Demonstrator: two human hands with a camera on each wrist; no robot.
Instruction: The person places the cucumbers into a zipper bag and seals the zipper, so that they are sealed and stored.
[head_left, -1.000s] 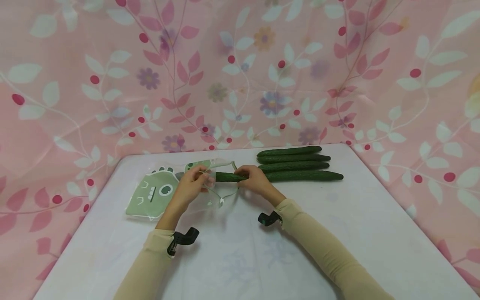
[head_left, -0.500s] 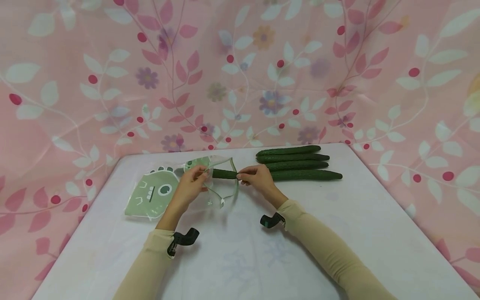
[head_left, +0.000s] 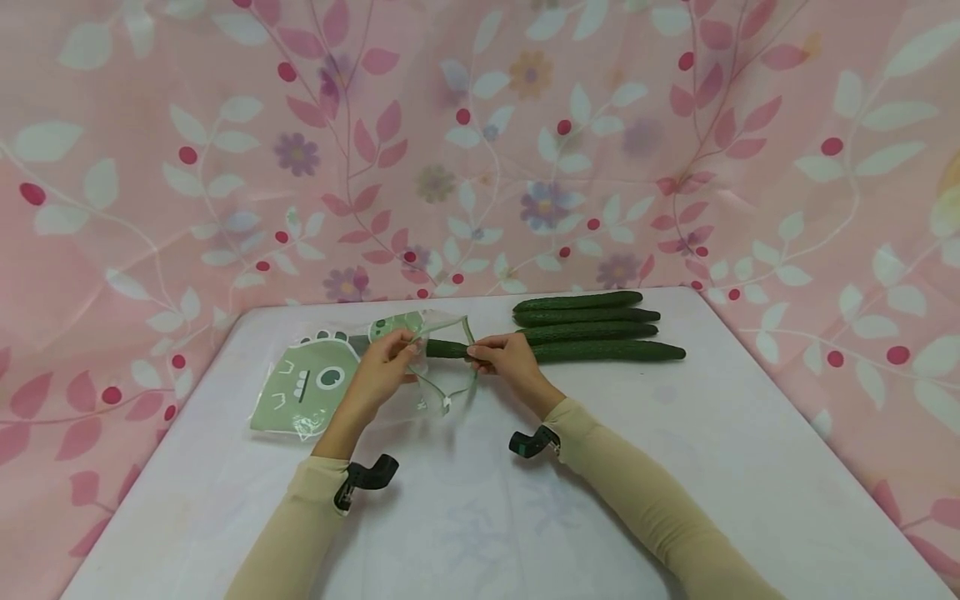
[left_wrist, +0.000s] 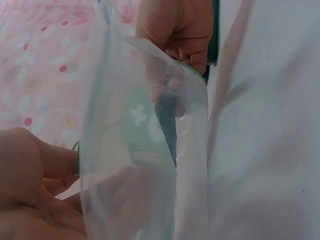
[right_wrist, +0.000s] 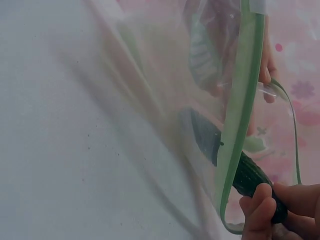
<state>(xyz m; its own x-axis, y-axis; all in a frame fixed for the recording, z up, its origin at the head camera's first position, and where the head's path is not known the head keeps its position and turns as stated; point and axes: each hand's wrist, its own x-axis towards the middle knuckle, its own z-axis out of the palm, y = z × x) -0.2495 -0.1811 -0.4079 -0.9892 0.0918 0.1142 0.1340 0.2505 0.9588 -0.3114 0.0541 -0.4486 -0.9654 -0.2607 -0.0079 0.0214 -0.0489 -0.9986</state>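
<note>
A clear zip bag point(head_left: 303, 385) with a green cartoon monster print lies at the left of the table, its green-edged mouth held open toward the right. My left hand point(head_left: 378, 372) pinches the bag's upper edge near the mouth. One cucumber point(head_left: 447, 349) reaches through the mouth, its far part inside the bag. My right hand point(head_left: 512, 364) grips the cucumber's near end between thumb and fingers, right at the opening. In the right wrist view, the cucumber point(right_wrist: 251, 175) slants past the green zip strip point(right_wrist: 244, 105), and the fingers hold its dark tip.
Several more cucumbers point(head_left: 600, 352) lie side by side at the back right of the white table point(head_left: 675, 467). A white slider point(head_left: 446, 403) hangs on the bag's zip strip. Behind the table hangs a pink floral cloth point(head_left: 480, 167).
The cucumber has moved left, deeper into the bag. My right hand shifted right to the cucumber's end, then came back left with it. My left hand stays on the bag's edge.
</note>
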